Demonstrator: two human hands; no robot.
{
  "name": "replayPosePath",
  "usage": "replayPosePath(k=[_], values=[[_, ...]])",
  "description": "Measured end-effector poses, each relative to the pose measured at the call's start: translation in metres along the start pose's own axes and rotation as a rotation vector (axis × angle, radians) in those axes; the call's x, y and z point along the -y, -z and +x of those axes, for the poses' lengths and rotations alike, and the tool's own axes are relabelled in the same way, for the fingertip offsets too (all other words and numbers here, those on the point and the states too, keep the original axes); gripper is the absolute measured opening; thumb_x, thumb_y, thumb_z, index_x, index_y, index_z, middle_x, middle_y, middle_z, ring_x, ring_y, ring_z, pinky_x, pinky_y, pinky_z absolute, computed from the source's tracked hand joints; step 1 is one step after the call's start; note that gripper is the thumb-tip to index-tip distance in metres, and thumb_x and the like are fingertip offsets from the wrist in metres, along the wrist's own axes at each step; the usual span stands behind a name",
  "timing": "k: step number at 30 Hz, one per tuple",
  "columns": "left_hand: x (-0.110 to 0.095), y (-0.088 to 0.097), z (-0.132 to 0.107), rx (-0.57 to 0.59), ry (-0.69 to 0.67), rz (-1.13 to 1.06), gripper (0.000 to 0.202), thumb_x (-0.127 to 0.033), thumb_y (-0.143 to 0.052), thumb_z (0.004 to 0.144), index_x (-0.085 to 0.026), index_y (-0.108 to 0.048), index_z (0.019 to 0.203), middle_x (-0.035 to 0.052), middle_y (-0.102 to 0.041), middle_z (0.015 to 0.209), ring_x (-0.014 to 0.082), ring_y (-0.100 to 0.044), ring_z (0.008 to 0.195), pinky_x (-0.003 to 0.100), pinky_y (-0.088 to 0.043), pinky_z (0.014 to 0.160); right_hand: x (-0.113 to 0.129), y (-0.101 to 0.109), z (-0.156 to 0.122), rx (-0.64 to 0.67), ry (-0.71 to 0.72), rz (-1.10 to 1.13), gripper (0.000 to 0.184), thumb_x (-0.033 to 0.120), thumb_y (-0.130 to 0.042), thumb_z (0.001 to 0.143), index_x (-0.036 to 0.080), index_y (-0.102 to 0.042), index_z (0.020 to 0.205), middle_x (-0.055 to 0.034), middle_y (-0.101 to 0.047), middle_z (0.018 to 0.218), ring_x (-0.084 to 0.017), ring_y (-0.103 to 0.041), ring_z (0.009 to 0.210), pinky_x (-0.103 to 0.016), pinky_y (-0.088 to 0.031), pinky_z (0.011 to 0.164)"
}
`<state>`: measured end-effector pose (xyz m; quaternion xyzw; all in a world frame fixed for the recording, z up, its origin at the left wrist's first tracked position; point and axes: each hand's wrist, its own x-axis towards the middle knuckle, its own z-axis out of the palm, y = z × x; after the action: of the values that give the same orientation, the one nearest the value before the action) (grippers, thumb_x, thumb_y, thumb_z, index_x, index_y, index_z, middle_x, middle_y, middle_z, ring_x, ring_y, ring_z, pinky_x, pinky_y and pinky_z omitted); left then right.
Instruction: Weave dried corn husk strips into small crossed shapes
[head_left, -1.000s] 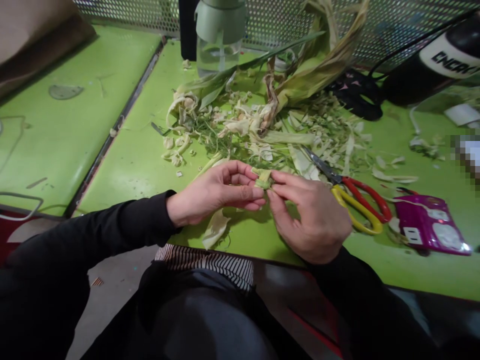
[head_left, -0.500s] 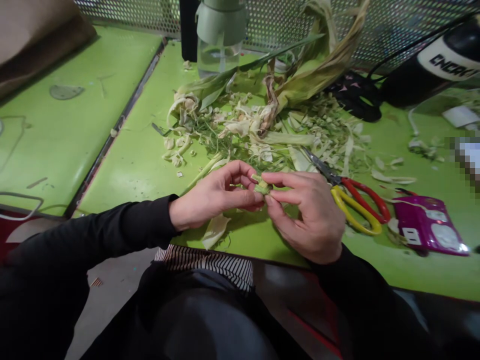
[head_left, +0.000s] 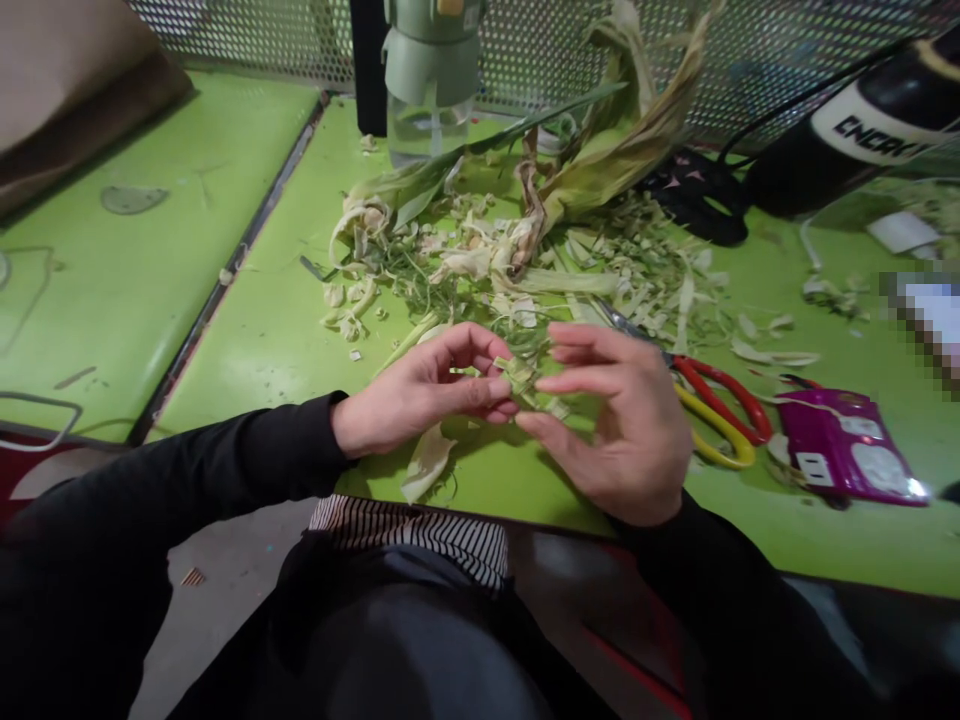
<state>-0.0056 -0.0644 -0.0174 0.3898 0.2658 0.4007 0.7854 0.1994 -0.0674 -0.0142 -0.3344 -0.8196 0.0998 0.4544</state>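
Pinches husk (head_left: pixel 516 376) in left hand (head_left: pixel 427 392), thumb against fingers | holds right hand (head_left: pixel 628 418) with thumb and fingers apart, just right of husk; cannot tell if touching | has husk between both hands, above table (head_left: pixel 255 330), at left fingertips, long axis unclear.

Husk scraps (head_left: pixel 555 280) lie on the worktop (head_left: pixel 277 350) beyond the left hand (head_left: pixel 427 390). Drinking bottle (head_left: pixel 431 70): behind the scraps, before the panel (head_left: pixel 240 40). Scissors (head_left: pixel 697 370): right of the right hand (head_left: pixel 626 425), partly behind it. Packet (head_left: pixel 851 445): right of the scissors.
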Motion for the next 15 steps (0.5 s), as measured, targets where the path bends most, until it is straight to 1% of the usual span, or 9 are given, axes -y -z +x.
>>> replayPosePath(k=[1,3,5,7,11,13,15], values=[[0.000,0.001,0.000,-0.005,0.007,-0.010,0.025,-0.019,-0.077,0.084,-0.017,-0.056,0.098,-0.0038,-0.064,0.080,0.0072,-0.070,0.073,0.019,-0.057,0.073,-0.001,0.002,0.001,0.010,-0.082,0.053,0.022,0.025,-0.071,0.086,0.024,-0.065,0.107,-0.0122,-0.066,0.125,-0.027,-0.066,0.110,-0.044,-0.059,0.084],[0.000,0.003,0.000,-0.010,0.022,-0.028,0.026,-0.020,-0.078,0.083,-0.017,-0.056,0.097,-0.0039,-0.065,0.080,0.0075,-0.071,0.074,0.019,-0.058,0.076,-0.001,0.005,0.004,0.089,-0.192,0.080,0.022,0.025,-0.060,0.094,0.025,-0.065,0.115,-0.0101,-0.067,0.120,-0.023,-0.068,0.102,-0.040,-0.059,0.082],[0.000,0.004,0.000,-0.016,0.030,-0.033,0.025,-0.020,-0.078,0.083,-0.017,-0.057,0.097,-0.0037,-0.066,0.080,0.0073,-0.071,0.074,0.019,-0.058,0.076,-0.001,0.008,0.007,0.185,-0.205,0.029,0.021,0.022,-0.057,0.095,0.025,-0.068,0.112,-0.0081,-0.070,0.112,-0.021,-0.069,0.096,-0.038,-0.059,0.082],[0.001,0.005,0.000,-0.019,0.028,-0.030,0.024,-0.020,-0.078,0.084,-0.017,-0.058,0.096,-0.0034,-0.067,0.080,0.0069,-0.071,0.073,0.018,-0.058,0.075,-0.001,0.010,0.009,0.228,-0.192,0.019,0.016,0.021,-0.061,0.093,0.023,-0.071,0.106,-0.0068,-0.072,0.105,-0.020,-0.070,0.095,-0.036,-0.058,0.084],[0.000,0.004,-0.001,0.005,0.039,-0.018,0.021,-0.018,-0.076,0.085,-0.016,-0.058,0.096,-0.0025,-0.068,0.079,0.0065,-0.071,0.074,0.016,-0.058,0.074,-0.002,0.012,0.012,0.212,-0.239,0.093,0.007,0.020,-0.065,0.091,0.023,-0.071,0.094,-0.0043,-0.072,0.094,-0.017,-0.069,0.083,-0.029,-0.057,0.072],[-0.001,0.004,-0.002,0.010,0.060,-0.005,0.021,-0.017,-0.076,0.085,-0.015,-0.058,0.097,-0.0026,-0.067,0.080,0.0064,-0.071,0.074,0.016,-0.057,0.073,-0.002,0.013,0.013,0.219,-0.254,0.119,0.005,0.021,-0.065,0.091,0.023,-0.069,0.090,-0.0035,-0.071,0.089,-0.016,-0.068,0.078,-0.029,-0.055,0.067],[-0.004,0.004,-0.002,0.021,0.087,0.012,0.021,-0.016,-0.076,0.085,-0.015,-0.058,0.097,-0.0029,-0.066,0.081,0.0063,-0.071,0.073,0.016,-0.057,0.073,-0.002,0.014,0.013,0.233,-0.247,0.112,0.007,0.020,-0.064,0.091,0.023,-0.067,0.086,-0.0030,-0.070,0.085,-0.017,-0.067,0.076,-0.030,-0.054,0.067]])
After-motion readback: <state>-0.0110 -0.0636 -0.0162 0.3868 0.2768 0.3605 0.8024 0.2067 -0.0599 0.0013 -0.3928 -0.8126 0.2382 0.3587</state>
